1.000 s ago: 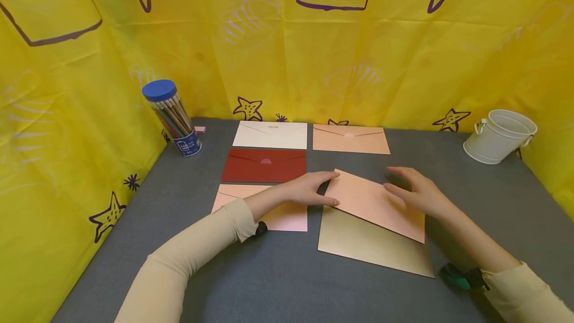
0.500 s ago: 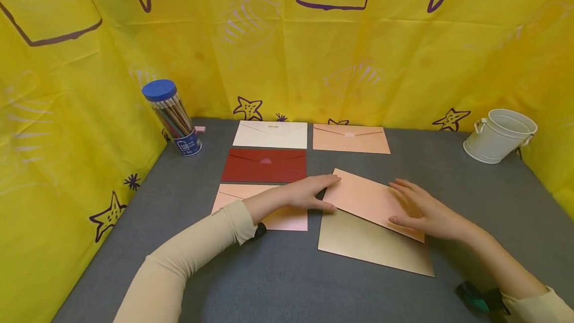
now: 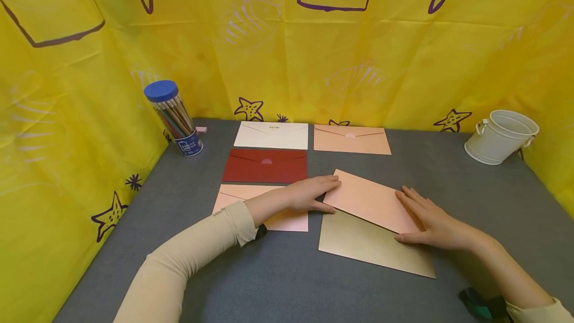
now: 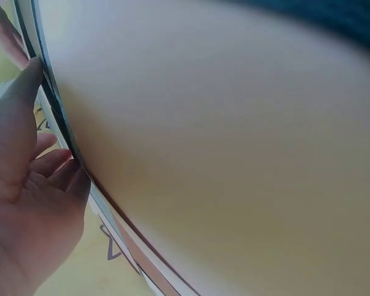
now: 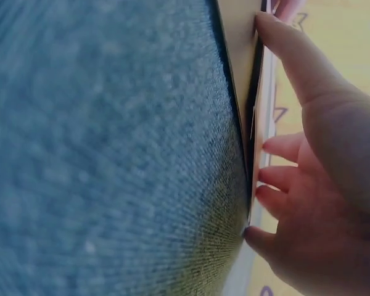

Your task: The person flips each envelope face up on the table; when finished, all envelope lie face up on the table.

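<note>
While L hand [image 3: 307, 195] grips left end of pink env. [image 3: 365, 201], R hand [image 3: 437, 224] holds its right end, w/ gold env. [image 3: 365, 239] partly under it.

We find the right hand [image 3: 441, 226] nearer and farther to the right than a second ago, at the right end of the upper pink envelope [image 3: 367, 201]. We now see its thumb and fingers [image 3: 410, 201] spread wider, fingertips by the far edge, thumb at the near edge, across our view of the gold envelope [image 3: 372, 245]. We lose the pink one's near right corner, now covered by that hand. We notice the dark wrist device [image 3: 477, 305] and right sleeve [image 3: 535, 313] closer to the lower right corner, and the left hand [image 3: 309, 194] with its thumb slightly nearer us.
</note>
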{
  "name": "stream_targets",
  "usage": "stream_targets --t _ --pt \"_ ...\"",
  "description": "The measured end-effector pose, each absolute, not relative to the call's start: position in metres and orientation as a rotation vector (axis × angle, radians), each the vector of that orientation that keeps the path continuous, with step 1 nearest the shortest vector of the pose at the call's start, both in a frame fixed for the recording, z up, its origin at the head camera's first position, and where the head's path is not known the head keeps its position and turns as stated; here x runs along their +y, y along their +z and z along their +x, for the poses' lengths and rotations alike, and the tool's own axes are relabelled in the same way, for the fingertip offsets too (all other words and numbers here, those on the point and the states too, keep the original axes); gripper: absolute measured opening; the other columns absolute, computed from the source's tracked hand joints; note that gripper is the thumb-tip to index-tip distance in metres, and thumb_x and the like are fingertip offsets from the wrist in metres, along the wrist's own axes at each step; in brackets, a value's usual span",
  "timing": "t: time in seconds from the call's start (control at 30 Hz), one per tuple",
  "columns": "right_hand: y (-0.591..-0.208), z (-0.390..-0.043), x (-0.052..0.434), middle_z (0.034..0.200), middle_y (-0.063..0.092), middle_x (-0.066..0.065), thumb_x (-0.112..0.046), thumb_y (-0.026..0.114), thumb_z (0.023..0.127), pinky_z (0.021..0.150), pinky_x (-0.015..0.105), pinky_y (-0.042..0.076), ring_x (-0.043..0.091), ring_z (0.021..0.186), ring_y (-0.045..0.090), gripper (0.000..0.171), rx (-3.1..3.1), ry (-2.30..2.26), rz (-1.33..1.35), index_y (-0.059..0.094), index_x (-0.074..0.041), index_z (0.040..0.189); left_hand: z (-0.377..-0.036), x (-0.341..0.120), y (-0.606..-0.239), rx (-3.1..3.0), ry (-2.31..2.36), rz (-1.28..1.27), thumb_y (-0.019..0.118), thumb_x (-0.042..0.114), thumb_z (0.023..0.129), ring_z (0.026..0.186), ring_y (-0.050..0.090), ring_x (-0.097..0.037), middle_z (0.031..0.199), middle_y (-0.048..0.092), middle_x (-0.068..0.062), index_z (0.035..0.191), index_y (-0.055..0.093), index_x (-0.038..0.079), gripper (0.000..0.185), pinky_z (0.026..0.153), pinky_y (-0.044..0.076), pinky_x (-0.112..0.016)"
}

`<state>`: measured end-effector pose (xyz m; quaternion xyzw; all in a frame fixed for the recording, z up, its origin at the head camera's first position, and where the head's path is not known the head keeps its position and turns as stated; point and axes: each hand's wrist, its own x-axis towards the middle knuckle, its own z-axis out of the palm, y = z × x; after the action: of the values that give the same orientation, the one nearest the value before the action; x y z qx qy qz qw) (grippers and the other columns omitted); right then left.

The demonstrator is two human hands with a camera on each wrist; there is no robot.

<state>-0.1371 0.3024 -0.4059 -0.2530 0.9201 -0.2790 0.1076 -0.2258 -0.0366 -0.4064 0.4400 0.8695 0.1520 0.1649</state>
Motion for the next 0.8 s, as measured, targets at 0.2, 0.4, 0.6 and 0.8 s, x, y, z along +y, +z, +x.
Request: stream_targets --t 0.2,0.4,0.6,0.8 --pt "-0.4067 -0.1368 0.3039 0.157 0.014 0.027 -0.046 0.076 0.082 0.113 0.062 0.005 0.049 0.142 0.012 0.100 2.692 -0.802 -0.721 0.022 -0.002 0.154 -0.2256 -0.0374 -0.4060 2.505 0.371 1.270 0.056 0.045 0.097 0.146 0.020 -0.017 0.160 0.024 -0.004 0.153 0.032 0.012 0.069 0.115 0.023 -0.035" --pt "-0.4051 -0.1370 0.3036 0.158 0.018 0.024 -0.055 0.073 0.080 0.118 0.040 0.005 0.045 0.143 0.018 0.103 2.732 -0.706 -0.674 0.023 -0.005 0.155 -0.2260 -0.0379 -0.4066 2.523 0.320 1.311 0.054 0.046 0.098 0.146 0.022 -0.016 0.159 0.027 -0.003 0.152 0.036 0.014 0.065 0.113 0.028 -0.037" --pt "-0.4022 -0.1377 0.3022 0.154 0.029 0.023 -0.062 0.071 0.078 0.107 0.060 0.028 0.048 0.135 0.033 0.101 2.819 -0.573 -0.687 0.033 -0.003 0.151 -0.2261 -0.0390 -0.4063 2.530 0.306 1.326 0.054 0.046 0.098 0.145 0.024 -0.016 0.158 0.028 -0.002 0.151 0.038 0.015 0.064 0.112 0.031 -0.038" --pt "-0.4013 -0.1375 0.3035 0.150 0.037 0.024 -0.063 0.071 0.077 0.097 0.064 0.037 0.051 0.127 0.043 0.099 2.886 -0.529 -0.723 0.040 -0.001 0.147 -0.2254 -0.0395 -0.4051 2.511 0.332 1.331 0.056 0.046 0.097 0.145 0.023 -0.016 0.158 0.028 -0.002 0.151 0.038 0.015 0.065 0.113 0.028 -0.038"
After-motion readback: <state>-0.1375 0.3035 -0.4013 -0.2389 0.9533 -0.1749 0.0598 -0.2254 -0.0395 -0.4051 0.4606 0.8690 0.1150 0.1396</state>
